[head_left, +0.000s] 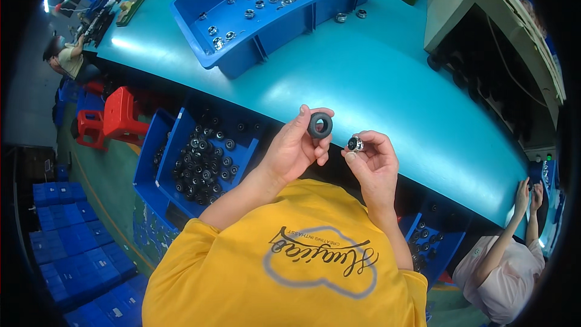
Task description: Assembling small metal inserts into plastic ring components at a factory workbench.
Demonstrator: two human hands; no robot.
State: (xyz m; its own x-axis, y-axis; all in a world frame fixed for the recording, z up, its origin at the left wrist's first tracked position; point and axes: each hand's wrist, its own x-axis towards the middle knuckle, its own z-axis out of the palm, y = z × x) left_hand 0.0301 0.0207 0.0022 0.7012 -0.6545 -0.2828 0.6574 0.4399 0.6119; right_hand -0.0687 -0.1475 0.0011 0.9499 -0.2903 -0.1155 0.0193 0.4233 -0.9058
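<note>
Black ring (312,126) is in your left grip (295,145), held between thumb and fingers over the near edge of the turquoise surface (375,85), with its hole facing up towards you. Your right grip (377,161) pinches a shiny metal hub (356,143) between thumb and fingertips, just beside the ring and apart from it. Judging by its matt look, the ring is probably rubbery: light, springy, not very slippery and unlikely to break. Take it by the outer wall, on opposite sides, leaving the hole free; squeeze hard and it may go oval. The hub looks stiff and fairly light, but its polished rim could slide in a loose pinch or pick up scratches, so hold it across the rim. Similar shiny pieces lie in the blue tray (284,30) farther back.
</note>
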